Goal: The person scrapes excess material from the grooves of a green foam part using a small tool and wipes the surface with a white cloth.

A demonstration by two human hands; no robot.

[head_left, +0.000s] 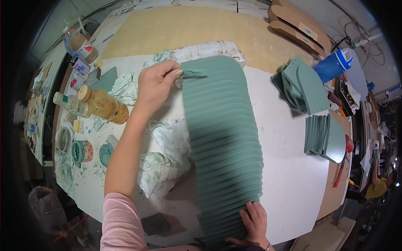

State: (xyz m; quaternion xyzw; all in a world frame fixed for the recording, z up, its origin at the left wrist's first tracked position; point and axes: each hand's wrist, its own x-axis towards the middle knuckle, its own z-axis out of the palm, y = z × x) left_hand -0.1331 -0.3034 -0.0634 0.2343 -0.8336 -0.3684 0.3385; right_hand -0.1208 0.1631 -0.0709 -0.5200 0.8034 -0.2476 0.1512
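A long green panel [222, 125] with rounded far end and many cross ribs lies lengthwise in front of me. Near its far left edge, my left hand [157, 81] is closed in a pinch on a thin, crumpled green strip [194, 74], which rests over the ribs; its material is unclear. My right hand [254, 221] lies on the panel's near right edge, fingers spread, holding nothing. White cloths with green smears [169, 144] are bunched beside the panel's left side, and a white, stained wrapped bundle [207, 51] sits at its far end.
Left of my arm stand a jar of amber liquid [108, 108], a clear bottle [69, 103] and an open tub of green paste [79, 151]. On the right are stacked green curved pieces [307, 90], more green pieces [324, 136], a blue jug [333, 66] and a red-handled tool [340, 171].
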